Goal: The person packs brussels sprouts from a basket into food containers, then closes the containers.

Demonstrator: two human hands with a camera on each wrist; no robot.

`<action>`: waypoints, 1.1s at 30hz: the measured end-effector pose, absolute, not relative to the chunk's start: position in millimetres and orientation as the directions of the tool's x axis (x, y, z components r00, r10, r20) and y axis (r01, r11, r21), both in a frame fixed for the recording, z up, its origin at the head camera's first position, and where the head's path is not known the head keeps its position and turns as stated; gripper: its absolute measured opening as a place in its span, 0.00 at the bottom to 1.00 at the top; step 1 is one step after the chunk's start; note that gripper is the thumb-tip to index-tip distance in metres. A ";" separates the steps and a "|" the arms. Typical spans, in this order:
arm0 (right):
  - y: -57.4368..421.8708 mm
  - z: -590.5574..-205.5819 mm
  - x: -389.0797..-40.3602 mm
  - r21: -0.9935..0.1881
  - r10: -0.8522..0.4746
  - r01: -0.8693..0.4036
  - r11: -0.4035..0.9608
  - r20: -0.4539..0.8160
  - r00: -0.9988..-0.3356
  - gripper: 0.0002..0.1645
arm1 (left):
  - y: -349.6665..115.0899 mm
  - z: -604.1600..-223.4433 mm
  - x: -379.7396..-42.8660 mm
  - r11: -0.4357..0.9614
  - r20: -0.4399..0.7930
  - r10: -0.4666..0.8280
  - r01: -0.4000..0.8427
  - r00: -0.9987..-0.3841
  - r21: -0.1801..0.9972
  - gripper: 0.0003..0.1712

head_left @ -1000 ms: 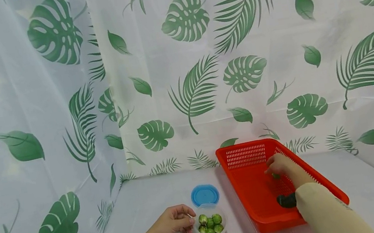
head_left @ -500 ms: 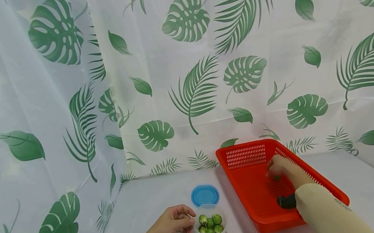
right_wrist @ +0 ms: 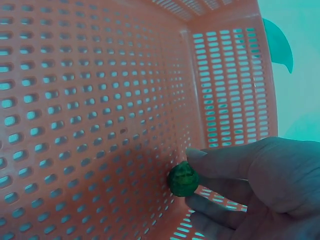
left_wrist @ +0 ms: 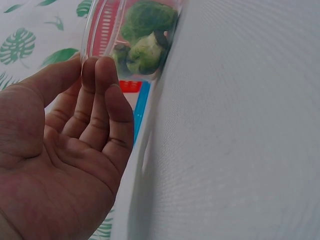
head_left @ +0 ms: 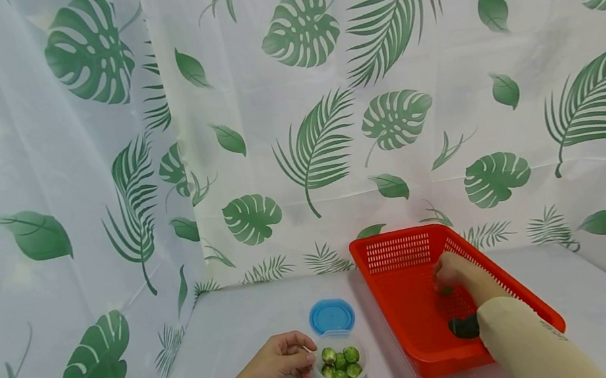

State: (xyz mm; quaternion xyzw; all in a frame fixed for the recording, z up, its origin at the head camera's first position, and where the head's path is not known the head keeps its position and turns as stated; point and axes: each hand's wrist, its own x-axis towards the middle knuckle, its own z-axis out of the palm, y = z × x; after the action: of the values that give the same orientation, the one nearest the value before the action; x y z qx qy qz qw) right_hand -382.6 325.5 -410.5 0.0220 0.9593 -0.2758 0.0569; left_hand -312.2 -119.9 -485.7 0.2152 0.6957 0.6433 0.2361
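Observation:
Inside the red basket (head_left: 421,356), my right hand (head_left: 454,271) pinches a Brussels sprout (right_wrist: 183,179) between thumb and fingers, close to the perforated floor. In the head view that sprout is mostly covered by the hand. My left hand (head_left: 283,359) holds the rim of a small clear plastic container (left_wrist: 103,30) with its thumb and fingertips. Several green Brussels sprouts (head_left: 341,364) sit in this container, which stands upright on the white table left of the basket.
A blue lid (head_left: 332,316) lies flat on the table (head_left: 230,328), just behind the container. Behind everything hangs a white curtain (head_left: 252,171) printed with green leaves, and another stretch of it runs along the left side.
My right hand has shifted slightly within the basket, a little to the right, staying at the sprout. The left hand and the container have not moved.

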 end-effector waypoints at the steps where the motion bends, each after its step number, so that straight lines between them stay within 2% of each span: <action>1: 325.7 -410.9 -383.1 -0.517 0.005 0.064 0.854 -0.115 -0.993 0.17 | -119.7 -485.1 -311.6 0.080 -0.052 0.601 -0.005 -0.797 0.997 0.13; 11: 326.8 -414.4 -384.6 -0.519 0.007 0.076 0.852 -0.133 -0.991 0.15 | -118.4 -483.4 -310.7 0.091 -0.062 0.587 -0.009 -0.807 0.996 0.14; 19: 324.4 -412.6 -377.2 -0.636 0.092 0.188 0.748 -0.181 -0.979 0.24 | -118.8 -485.0 -311.7 0.086 -0.060 0.592 -0.010 -0.804 0.996 0.16; 33: 324.1 -410.5 -375.0 -0.588 0.059 0.145 0.796 -0.162 -0.985 0.26 | -119.5 -486.3 -312.7 0.086 -0.056 0.601 -0.005 -0.798 0.996 0.18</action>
State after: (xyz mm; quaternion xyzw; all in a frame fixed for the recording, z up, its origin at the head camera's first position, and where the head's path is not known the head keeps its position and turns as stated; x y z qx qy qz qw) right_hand -375.0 324.1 -410.5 0.0540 0.9452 -0.3148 0.0678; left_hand -312.7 -119.5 -486.3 0.2134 0.6981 0.6415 0.2360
